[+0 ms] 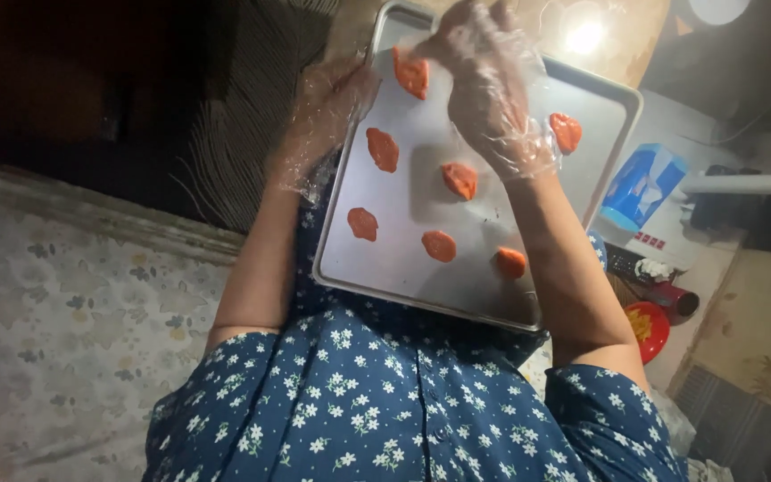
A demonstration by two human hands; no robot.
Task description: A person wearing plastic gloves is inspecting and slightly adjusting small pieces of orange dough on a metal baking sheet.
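Head view shows my left hand in a clear glove gripping the metal tray at its upper left edge. My right hand pinches an orange piece near the top of the frame.

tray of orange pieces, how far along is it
Done: six orange pieces lie spaced on the metal tray. In hand: the gloved right hand sets a seventh piece near the far edge while the gloved left hand holds the tray's side. Left: bare patches remain between the pieces.
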